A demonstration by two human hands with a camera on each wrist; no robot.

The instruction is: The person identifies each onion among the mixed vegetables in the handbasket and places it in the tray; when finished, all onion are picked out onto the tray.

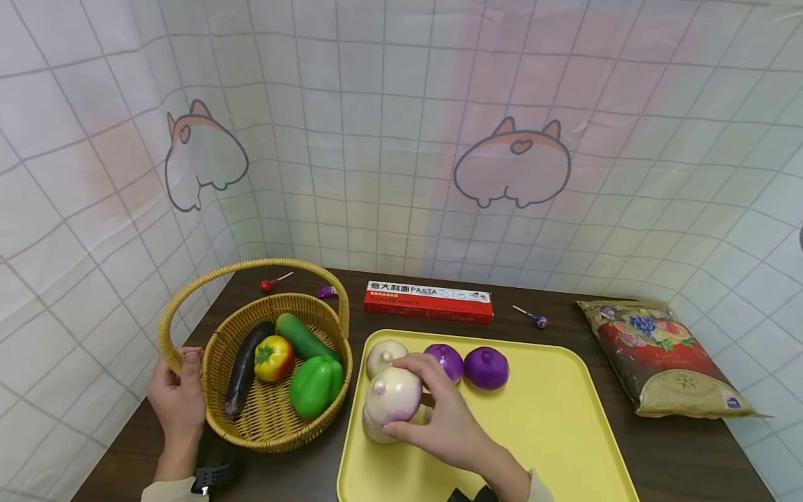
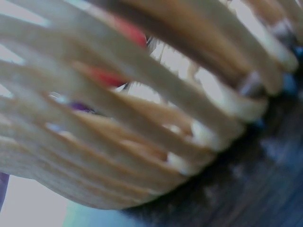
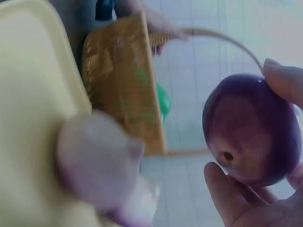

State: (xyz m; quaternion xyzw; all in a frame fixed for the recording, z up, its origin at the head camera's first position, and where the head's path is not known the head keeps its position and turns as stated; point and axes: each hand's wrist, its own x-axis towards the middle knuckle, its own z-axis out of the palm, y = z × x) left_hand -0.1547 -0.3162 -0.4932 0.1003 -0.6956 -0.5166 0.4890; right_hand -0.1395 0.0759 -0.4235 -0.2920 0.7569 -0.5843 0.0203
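Behind the tray (image 1: 564,418), pasta box (image 1: 429,301).

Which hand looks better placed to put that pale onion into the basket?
The right hand, probably. It already grips the pale onion above the yellow tray, right beside the wicker basket. The left hand is busy holding the basket's rim, steadying it.

The basket (image 2: 118,142) weave (left wrist view) is blurred, hiding its contents.
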